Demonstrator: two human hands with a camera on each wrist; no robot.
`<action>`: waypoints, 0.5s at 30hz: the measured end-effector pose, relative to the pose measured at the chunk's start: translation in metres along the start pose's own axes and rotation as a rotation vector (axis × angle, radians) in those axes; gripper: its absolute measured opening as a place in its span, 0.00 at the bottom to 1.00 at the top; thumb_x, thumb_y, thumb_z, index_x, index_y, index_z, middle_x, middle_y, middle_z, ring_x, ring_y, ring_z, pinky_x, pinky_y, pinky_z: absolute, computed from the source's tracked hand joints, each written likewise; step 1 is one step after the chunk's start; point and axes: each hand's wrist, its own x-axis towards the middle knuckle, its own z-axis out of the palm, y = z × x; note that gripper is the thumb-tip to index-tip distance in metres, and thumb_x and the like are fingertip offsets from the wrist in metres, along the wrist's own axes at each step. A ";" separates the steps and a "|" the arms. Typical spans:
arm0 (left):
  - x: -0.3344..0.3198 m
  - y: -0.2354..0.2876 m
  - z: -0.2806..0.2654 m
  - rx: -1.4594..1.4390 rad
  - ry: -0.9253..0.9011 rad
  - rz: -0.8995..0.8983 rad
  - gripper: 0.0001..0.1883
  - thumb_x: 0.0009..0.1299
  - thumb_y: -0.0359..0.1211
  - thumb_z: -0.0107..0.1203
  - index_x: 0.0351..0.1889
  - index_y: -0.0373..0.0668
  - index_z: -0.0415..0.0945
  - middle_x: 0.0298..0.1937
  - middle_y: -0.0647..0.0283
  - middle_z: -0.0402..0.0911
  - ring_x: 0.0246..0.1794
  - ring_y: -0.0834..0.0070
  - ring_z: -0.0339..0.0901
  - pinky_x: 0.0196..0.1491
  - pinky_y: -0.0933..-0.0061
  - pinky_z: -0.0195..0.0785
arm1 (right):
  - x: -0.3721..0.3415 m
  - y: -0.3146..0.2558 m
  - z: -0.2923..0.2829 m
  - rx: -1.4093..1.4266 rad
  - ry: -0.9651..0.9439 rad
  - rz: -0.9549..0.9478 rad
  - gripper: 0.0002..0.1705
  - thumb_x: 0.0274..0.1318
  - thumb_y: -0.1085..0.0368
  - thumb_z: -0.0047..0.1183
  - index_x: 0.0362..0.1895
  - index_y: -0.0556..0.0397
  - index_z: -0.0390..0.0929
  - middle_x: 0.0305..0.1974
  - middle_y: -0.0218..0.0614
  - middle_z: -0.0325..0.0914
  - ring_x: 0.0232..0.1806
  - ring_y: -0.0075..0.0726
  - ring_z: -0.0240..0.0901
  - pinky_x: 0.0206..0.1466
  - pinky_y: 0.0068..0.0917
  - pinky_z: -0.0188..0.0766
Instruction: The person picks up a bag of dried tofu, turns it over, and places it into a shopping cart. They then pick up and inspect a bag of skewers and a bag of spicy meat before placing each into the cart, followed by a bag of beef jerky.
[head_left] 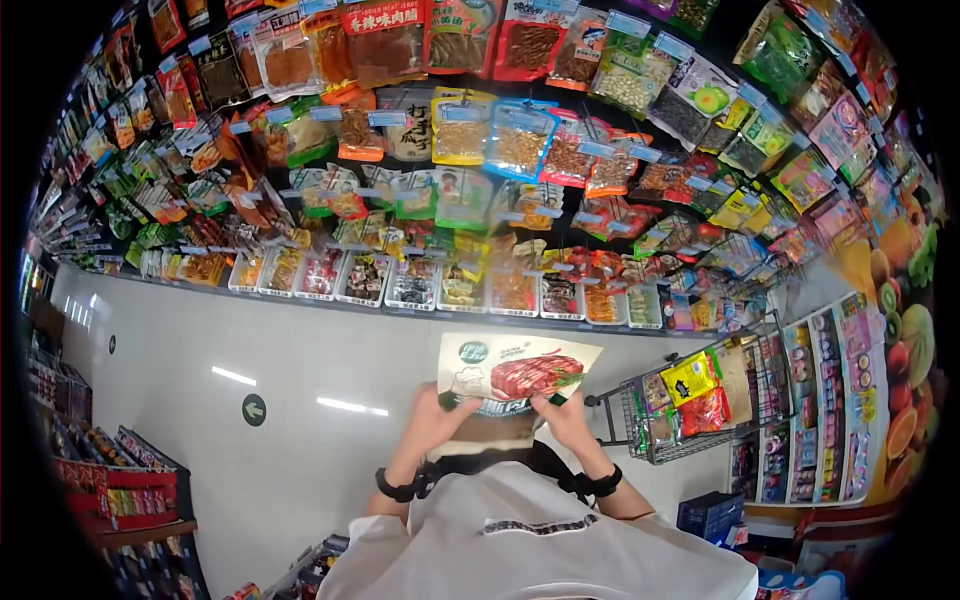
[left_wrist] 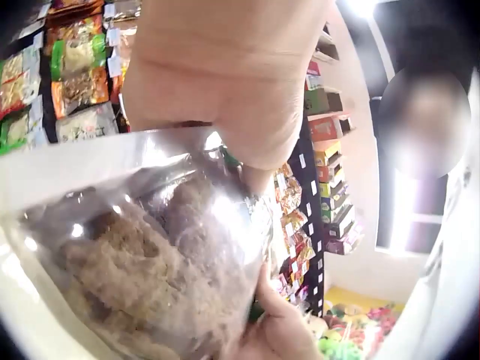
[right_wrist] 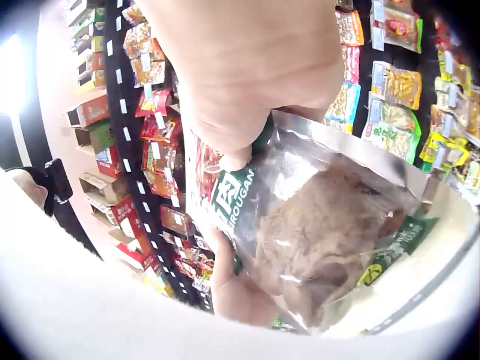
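A cream bag of dried meat with a picture of red meat and green lettering is held in front of the body by both hands. At its lower left side my left hand grips the edge, thumb on the printed face. My right hand pinches the opposite side the same way. Through the bag's clear window, brown shredded meat shows in the right wrist view. The left wrist view has the brown meat close up behind shiny film, with the right hand's fingers at the far edge.
Ahead stands a wall rack of hanging snack bags, with white trays of small packs along its bottom. A wire shopping cart holding several packages is to the right, beside a curved shelf. Red bins stand at left.
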 end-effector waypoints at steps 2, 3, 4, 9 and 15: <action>0.004 -0.007 0.004 -0.096 0.065 -0.016 0.12 0.66 0.32 0.60 0.44 0.34 0.80 0.34 0.56 0.85 0.32 0.72 0.80 0.39 0.70 0.73 | 0.004 0.000 -0.008 -0.020 -0.069 0.004 0.15 0.58 0.69 0.54 0.49 0.59 0.77 0.43 0.36 0.81 0.43 0.30 0.76 0.49 0.31 0.72; 0.006 -0.009 0.006 -0.122 0.085 -0.013 0.12 0.66 0.32 0.60 0.43 0.34 0.81 0.33 0.56 0.85 0.31 0.72 0.80 0.39 0.70 0.73 | 0.007 -0.001 -0.009 -0.053 -0.076 -0.018 0.15 0.58 0.69 0.54 0.49 0.59 0.77 0.44 0.37 0.81 0.44 0.32 0.76 0.50 0.31 0.72; 0.008 -0.012 0.007 -0.149 0.103 -0.010 0.12 0.66 0.32 0.60 0.43 0.34 0.81 0.33 0.56 0.85 0.31 0.72 0.80 0.39 0.70 0.73 | 0.010 -0.004 -0.011 -0.089 -0.081 -0.039 0.15 0.58 0.69 0.54 0.49 0.59 0.77 0.44 0.37 0.81 0.45 0.33 0.77 0.51 0.32 0.71; 0.015 -0.016 0.007 -0.141 0.125 -0.006 0.11 0.67 0.34 0.59 0.40 0.34 0.81 0.31 0.59 0.85 0.30 0.76 0.79 0.36 0.71 0.72 | 0.026 -0.004 -0.017 -0.134 -0.072 -0.120 0.15 0.57 0.67 0.56 0.47 0.59 0.78 0.40 0.39 0.81 0.41 0.34 0.77 0.48 0.31 0.72; 0.025 -0.014 0.011 -0.296 0.148 -0.031 0.15 0.69 0.37 0.59 0.42 0.32 0.80 0.31 0.61 0.84 0.31 0.79 0.76 0.36 0.73 0.71 | 0.039 -0.009 -0.020 0.009 0.030 -0.087 0.13 0.62 0.62 0.53 0.42 0.61 0.78 0.26 0.31 0.77 0.29 0.19 0.69 0.32 0.25 0.69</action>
